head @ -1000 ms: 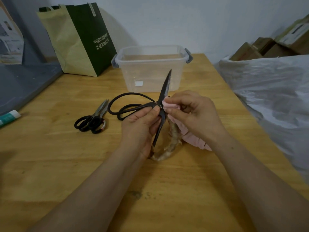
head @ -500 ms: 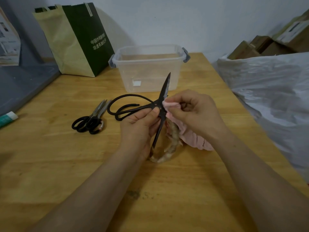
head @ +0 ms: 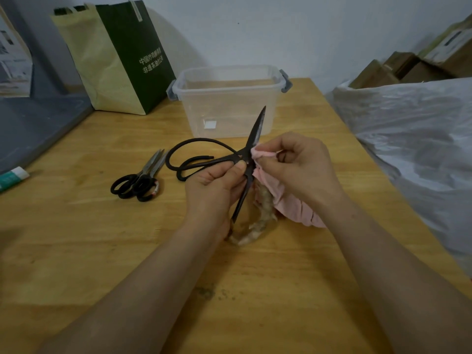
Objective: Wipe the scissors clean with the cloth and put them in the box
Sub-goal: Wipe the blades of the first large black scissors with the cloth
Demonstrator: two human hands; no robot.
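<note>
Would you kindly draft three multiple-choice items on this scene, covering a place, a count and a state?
1. Where do the small black-handled scissors lie?
A. On a shelf
B. On the floor
C. On the wooden table

2. How many pairs of scissors show?
A. One
B. Two
C. Three

3. The large black iron scissors in the left hand are:
A. Spread open
B. Closed
C. Lying flat on the table

Answers: 1 C, they rest on the tabletop left of that hand. 2 B, one pair is held and one is lying. 3 A, one blade points up and the other down, while the right hand pinches the pink cloth near the pivot.
</note>
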